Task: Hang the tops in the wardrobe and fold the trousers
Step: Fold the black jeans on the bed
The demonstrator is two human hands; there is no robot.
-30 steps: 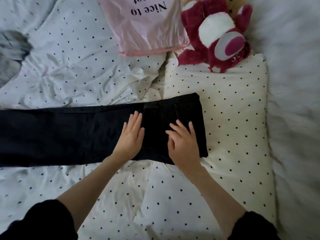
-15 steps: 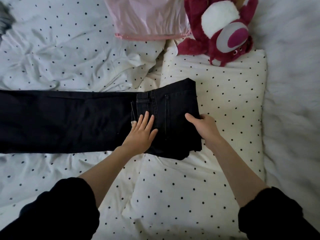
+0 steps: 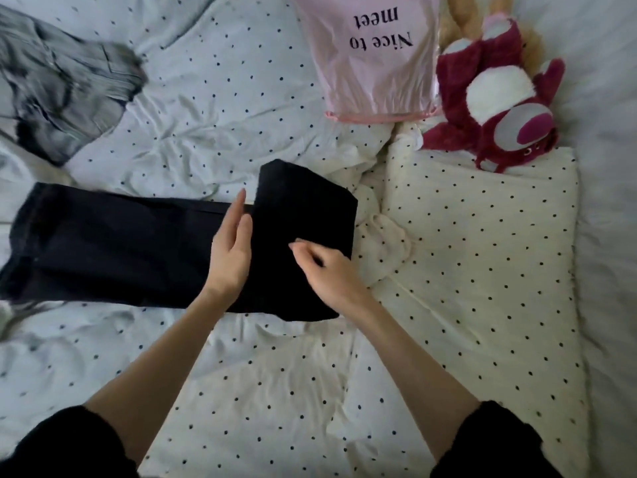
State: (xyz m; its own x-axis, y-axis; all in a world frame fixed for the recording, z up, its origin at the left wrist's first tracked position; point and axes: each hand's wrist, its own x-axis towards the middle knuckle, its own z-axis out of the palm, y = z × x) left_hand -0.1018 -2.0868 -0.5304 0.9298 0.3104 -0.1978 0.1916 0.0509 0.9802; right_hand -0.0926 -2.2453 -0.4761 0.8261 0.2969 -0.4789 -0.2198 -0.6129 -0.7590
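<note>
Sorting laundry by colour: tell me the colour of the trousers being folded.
Black, plain with no pattern: the trousers show best in the head view.
</note>
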